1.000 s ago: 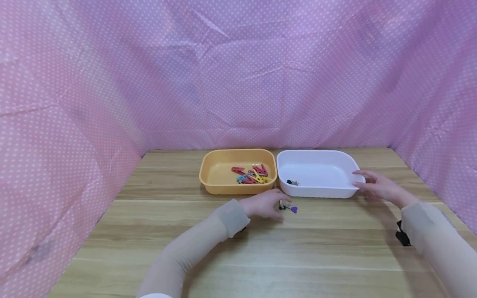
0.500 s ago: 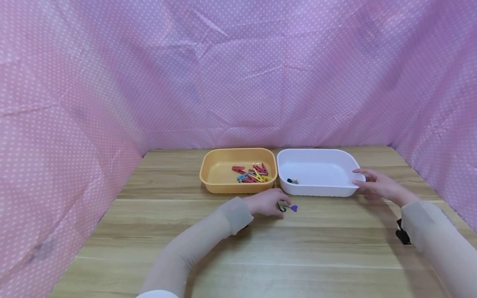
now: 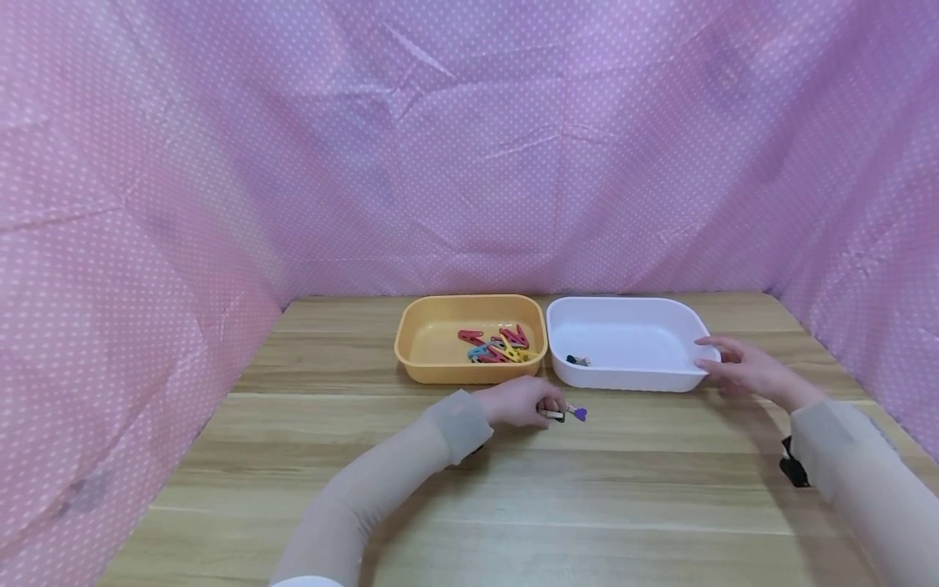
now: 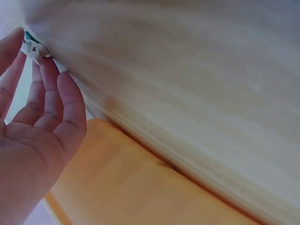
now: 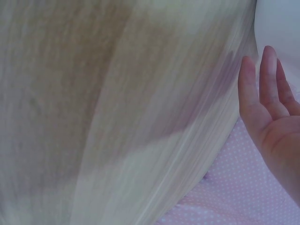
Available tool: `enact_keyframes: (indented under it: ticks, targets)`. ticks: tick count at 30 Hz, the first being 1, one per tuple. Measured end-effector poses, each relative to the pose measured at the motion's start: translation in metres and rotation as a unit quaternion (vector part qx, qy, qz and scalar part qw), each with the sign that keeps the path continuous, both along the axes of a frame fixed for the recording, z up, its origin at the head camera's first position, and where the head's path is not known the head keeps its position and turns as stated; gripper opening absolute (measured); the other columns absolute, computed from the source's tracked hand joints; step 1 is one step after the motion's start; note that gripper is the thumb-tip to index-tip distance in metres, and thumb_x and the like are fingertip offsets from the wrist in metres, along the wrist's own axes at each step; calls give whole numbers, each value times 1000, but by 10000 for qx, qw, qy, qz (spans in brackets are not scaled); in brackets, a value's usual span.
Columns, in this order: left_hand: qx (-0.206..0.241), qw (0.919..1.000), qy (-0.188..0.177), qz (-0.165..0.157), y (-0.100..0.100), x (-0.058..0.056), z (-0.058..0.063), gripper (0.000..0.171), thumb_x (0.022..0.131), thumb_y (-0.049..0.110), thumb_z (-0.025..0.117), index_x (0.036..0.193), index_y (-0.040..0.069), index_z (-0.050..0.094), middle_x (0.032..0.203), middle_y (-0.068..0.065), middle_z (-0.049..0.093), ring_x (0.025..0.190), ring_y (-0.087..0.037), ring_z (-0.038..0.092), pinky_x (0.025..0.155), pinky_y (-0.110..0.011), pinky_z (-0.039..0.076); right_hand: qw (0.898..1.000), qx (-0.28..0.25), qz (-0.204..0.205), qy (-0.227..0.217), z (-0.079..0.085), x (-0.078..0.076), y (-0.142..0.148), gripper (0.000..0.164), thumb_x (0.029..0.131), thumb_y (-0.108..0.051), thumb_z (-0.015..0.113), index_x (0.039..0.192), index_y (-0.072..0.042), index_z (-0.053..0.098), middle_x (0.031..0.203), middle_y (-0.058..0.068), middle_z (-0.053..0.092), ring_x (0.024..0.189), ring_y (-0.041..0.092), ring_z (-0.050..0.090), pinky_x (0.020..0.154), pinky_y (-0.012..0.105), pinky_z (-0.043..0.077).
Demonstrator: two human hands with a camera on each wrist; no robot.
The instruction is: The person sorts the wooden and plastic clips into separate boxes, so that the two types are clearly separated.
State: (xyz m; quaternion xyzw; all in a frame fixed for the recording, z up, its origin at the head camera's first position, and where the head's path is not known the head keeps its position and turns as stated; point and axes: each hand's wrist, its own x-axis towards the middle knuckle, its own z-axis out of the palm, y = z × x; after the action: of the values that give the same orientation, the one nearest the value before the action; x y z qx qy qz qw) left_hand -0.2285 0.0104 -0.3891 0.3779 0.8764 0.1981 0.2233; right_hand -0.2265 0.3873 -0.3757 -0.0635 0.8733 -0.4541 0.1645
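In the head view my left hand [image 3: 519, 402] pinches a small pale clip [image 3: 552, 415] with a dark edge, just above the wooden table. The left wrist view shows this clip [image 4: 36, 49] at the fingertips, with a metal spring and a green part; the fingers hide some of it. Beside it is a small clip with a purple heart [image 3: 579, 413]; I cannot tell whether the two touch. My right hand [image 3: 751, 371] rests its fingers on the right edge of the white tray [image 3: 631, 379]. Nearly straight fingers [image 5: 268, 75] show in the right wrist view.
A yellow tray [image 3: 469, 374] stands left of the white one and holds several coloured plastic clothespins [image 3: 506, 349]. One small dark-and-pale clip [image 3: 578, 360] lies in the white tray's near left corner. Pink dotted cloth [image 3: 469, 163] hangs behind the table [image 3: 587, 505].
My left fingers have closed on the pale clip and turned it; they were spread around it before. The purple heart has barely moved. My right hand stays at the white tray.
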Motion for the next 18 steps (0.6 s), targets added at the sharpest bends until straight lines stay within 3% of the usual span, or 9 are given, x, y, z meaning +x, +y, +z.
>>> enact_keyframes:
  ticks: [4,12,18]
  targets:
    - [0,10000,-32,-69,0,0,-1,26,87,7,68,110,19,67,91,8,60,83,-4,53,75,-16,46,10000,29,-4,-28,-1,-1,1,58,98,-25,53,136,8,23,120,35,49,86,10,61,76,35,55]
    - [-141,9994,-327,-40,0,5,3,23,89,7,65,107,21,66,92,7,60,83,-6,54,75,-17,46,9999,-93,-36,-47,-1,0,1,59,97,-24,55,135,8,24,112,21,57,84,9,62,74,34,56]
    - [-214,9992,-329,-104,-1,8,6,22,89,9,66,106,23,66,91,7,60,82,-7,53,74,-17,46,10000,-30,-10,-56,0,1,-1,60,97,-24,54,136,9,22,114,25,56,84,9,62,75,34,56]
